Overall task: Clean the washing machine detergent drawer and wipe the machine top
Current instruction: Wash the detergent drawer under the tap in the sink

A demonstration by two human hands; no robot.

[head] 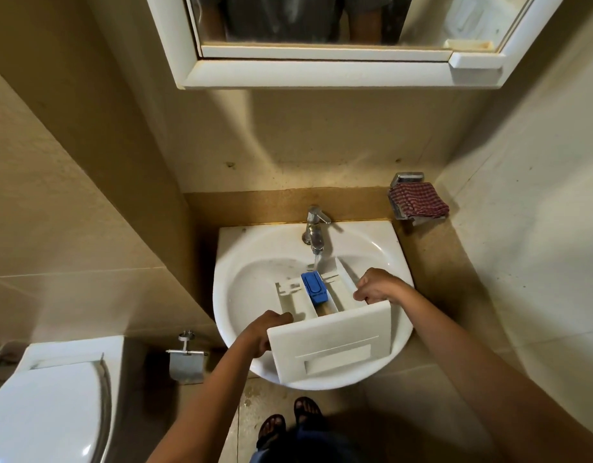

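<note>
The white detergent drawer (335,345) lies over the white sink (251,289), its flat front panel toward me and its compartments under the tap (314,233). A blue insert (314,288) sits in the middle compartment. Water runs from the tap onto the drawer's far end. My left hand (266,332) grips the drawer's left side just behind the front panel. My right hand (378,285) grips the right wall of the drawer.
A red checked cloth (418,200) lies on a metal soap holder on the wall at the right. A mirror cabinet (322,71) hangs above the sink. A toilet (44,406) and a paper holder (186,362) stand at the left. My sandalled feet are below.
</note>
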